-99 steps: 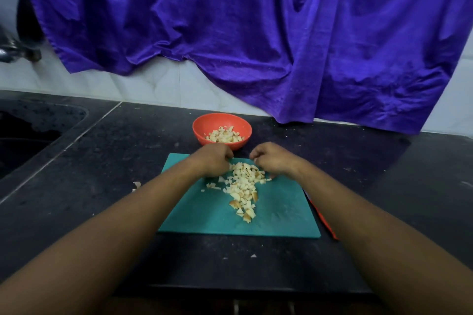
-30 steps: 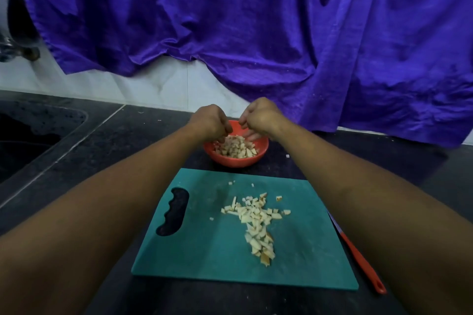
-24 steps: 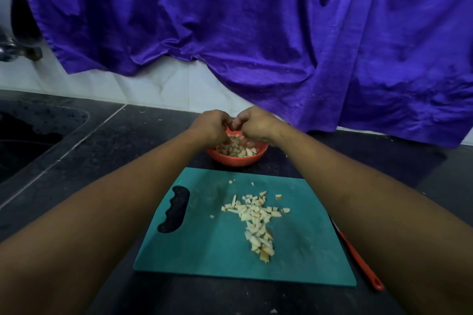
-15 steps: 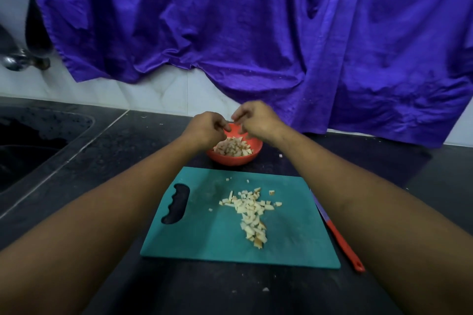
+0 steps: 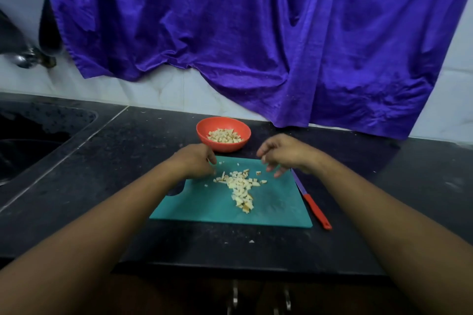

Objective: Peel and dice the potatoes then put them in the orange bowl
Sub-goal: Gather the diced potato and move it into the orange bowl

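Black speckled worktop (image 5: 122, 166) is spread across the view, and nearest on it a teal cutting board (image 5: 204, 208) is laid flat, with a red-handled knife (image 5: 316, 210) lying just beside its right edge. Diced potato (image 5: 242, 186) is heaped in a loose trail across the middle and far half of the board. Both hands are placed at the far end of that heap, apart from each other. The left hand (image 5: 197, 161) is set at the heap's left edge with fingers curled down; whether any pieces are pinched cannot be told. The right hand (image 5: 281, 155) is held over the board's far right corner, fingers loosely spread, nothing gripped. Just beyond the board the orange bowl (image 5: 223, 147) is seen, partly filled with dice. A purple cloth (image 5: 256, 33) is hung behind.

The transfer step is judged to be in hand, with the cutting apparently done. For the next move, the remaining dice would need to be gathered between both hands, lifted, and carried over the bowl's rim without scattering.
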`<action>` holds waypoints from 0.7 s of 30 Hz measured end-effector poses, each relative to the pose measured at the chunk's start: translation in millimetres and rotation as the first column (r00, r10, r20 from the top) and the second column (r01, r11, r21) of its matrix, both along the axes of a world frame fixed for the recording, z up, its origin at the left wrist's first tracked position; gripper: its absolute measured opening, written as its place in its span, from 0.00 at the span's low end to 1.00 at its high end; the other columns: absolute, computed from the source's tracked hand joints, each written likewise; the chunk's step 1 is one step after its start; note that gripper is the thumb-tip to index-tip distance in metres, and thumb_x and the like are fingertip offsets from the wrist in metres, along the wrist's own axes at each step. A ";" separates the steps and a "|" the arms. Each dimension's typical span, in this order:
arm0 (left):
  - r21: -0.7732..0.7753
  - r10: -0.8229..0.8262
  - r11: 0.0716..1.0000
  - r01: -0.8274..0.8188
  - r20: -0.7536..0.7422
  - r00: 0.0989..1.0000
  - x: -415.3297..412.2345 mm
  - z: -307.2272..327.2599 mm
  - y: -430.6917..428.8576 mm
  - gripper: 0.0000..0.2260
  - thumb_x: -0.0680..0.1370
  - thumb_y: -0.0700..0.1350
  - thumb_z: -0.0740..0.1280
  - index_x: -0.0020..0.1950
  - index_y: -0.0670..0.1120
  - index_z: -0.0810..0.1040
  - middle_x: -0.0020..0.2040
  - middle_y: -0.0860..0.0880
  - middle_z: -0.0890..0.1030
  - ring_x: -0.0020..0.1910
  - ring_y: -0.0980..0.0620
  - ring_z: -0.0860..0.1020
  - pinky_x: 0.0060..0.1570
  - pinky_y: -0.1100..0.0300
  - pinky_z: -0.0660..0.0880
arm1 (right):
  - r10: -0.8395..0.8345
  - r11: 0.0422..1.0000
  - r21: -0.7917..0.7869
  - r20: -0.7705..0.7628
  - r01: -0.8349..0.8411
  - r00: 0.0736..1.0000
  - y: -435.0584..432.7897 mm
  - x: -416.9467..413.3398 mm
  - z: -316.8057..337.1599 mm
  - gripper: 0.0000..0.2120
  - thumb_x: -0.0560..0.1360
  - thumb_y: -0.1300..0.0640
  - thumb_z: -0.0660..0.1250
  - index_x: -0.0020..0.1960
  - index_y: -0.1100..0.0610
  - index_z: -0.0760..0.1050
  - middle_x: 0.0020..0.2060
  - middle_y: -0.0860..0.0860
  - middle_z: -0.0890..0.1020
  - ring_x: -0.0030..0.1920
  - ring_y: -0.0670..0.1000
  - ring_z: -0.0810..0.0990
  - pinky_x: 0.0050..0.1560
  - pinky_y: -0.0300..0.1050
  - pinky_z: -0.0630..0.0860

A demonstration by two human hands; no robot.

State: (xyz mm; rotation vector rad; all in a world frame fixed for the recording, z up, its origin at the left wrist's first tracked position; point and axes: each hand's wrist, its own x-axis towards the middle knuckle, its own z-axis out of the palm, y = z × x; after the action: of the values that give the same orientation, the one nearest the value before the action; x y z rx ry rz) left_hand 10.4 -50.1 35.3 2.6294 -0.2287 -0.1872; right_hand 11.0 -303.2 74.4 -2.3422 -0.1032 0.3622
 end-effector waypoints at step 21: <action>0.160 -0.211 0.956 0.248 -0.214 0.954 -42.8 -3.1 -25.4 0.47 0.66 0.65 0.80 0.79 0.50 0.64 0.70 0.50 0.70 0.68 0.48 0.72 0.69 0.50 0.72 | 0.257 0.898 -0.345 -0.095 -0.274 0.962 10.9 -44.4 -41.2 0.43 0.65 0.41 0.82 0.75 0.43 0.66 0.67 0.48 0.69 0.66 0.52 0.74 0.61 0.49 0.78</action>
State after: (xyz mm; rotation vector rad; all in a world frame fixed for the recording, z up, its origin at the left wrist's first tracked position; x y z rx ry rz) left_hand -32.4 -75.4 32.3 2.7388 -0.4720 -0.5679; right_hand -33.4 -292.3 33.2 -2.6819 -0.3664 0.6152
